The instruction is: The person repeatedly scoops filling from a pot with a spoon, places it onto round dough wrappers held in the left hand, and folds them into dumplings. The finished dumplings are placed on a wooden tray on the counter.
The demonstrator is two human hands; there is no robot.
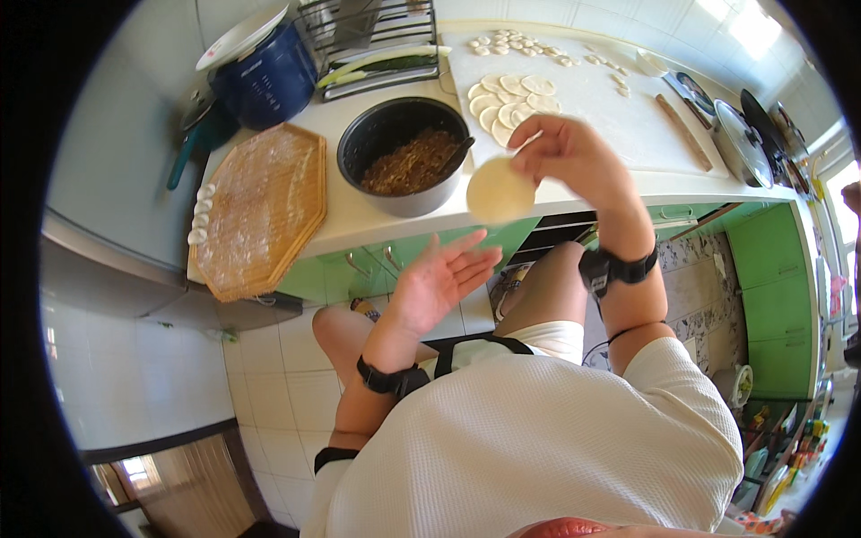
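Observation:
A round dough wrapper (500, 191) hangs from the fingers of my right hand (565, 156), just off the counter's front edge. Below and to the left of it, my left hand (440, 279) is empty, palm up with the fingers spread. A dark-lined pot (403, 205) holds minced filling (410, 165), with a dark spoon handle (459, 155) leaning on its right side. Overlapping dough wrappers (514, 101) lie on the white board behind my right hand. Several white dumplings (200, 218) line the left edge of a floured octagonal wooden tray (259, 208).
Small dough pieces (518, 44) and a rolling pin (683, 131) lie on the white board (625, 134). A lidded pan (740, 144) stands at the right. Behind the tray are a blue cooker (266, 77) and a black rack (377, 74) with long green vegetables.

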